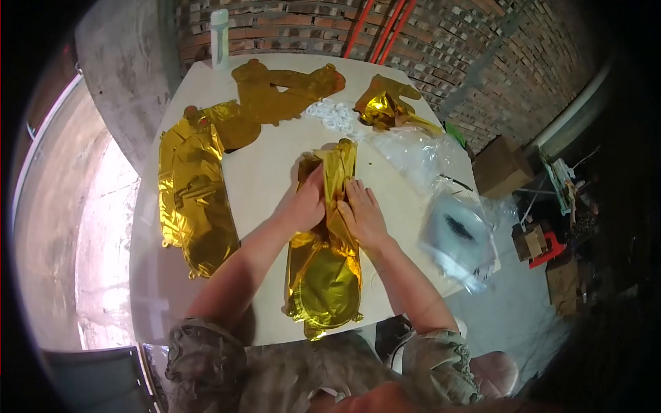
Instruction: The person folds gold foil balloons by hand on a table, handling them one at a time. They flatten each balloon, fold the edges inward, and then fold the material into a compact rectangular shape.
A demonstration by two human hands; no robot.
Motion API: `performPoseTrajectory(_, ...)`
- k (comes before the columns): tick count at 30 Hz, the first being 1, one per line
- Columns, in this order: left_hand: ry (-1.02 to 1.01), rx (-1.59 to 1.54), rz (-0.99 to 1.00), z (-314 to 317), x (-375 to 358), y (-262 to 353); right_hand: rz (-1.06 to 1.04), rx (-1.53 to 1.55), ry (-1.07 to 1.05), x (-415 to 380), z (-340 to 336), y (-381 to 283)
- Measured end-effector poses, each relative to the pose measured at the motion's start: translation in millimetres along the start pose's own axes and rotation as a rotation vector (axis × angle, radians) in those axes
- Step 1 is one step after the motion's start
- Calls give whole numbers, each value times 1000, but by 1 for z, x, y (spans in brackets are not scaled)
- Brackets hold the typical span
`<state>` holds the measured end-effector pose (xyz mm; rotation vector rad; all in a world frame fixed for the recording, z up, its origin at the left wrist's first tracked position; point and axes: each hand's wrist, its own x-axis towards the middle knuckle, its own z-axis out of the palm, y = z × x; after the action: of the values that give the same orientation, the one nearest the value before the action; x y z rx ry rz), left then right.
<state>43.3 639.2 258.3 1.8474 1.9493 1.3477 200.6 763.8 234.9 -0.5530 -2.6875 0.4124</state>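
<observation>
A flat, uninflated gold foil balloon [325, 286] lies lengthwise in front of me, its far half gathered into folds. My left hand [303, 208] is closed on the folded part from the left, its fingertips partly hidden by the foil. On the right side of the same folds lies my right hand [363, 215], fingers stretched out and pressing flat against the foil. Further left rests another gold foil balloon [196, 199], laid out flat. At the back of the table is a duller gold foil balloon [275, 93], and a crumpled gold foil piece [382, 107] sits right of it.
White coiled strings or rings [332, 115] lie behind my hands. Clear plastic film [416, 155] and a stack of clear plastic bags [458, 230] cover the table's right side. A white bottle [219, 40] stands at the back left corner. Cardboard boxes [502, 165] stand beyond the right edge.
</observation>
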Motion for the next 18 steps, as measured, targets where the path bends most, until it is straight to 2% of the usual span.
performPoseTrajectory(3, 116, -296, -311, 1, -5, -12, -13, -114, -57, -4, -4, -7)
performPoseTrajectory(4, 122, -296, -306, 4, -3, -25, -16, -148, -78, -1, -7, -9)
performPoseTrajectory(6, 243, -784, -212, 1, 3, -30, -20, -61, -65, -3, -8, -6)
performPoseTrajectory(8, 296, -744, -244, -1, 2, -26, -30, 21, -51, 4, -13, -2)
performPoseTrajectory(11, 272, -664, -324, -1, -2, -21, 91, 443, 81, 16, -20, 2)
performPoseTrajectory(12, 320, -474, -240, 1, -2, -24, 91, 441, 80, 22, -20, 2)
performPoseTrajectory(13, 363, -285, -155, 5, -2, -27, 83, 274, 18, 29, -19, 2)
performPoseTrajectory(15, 368, -278, -173, 1, -2, -21, 9, 45, -136, 34, -11, 9)
performPoseTrajectory(18, 384, -238, -203, -3, -4, -18, -88, -53, -134, 31, -4, 5)
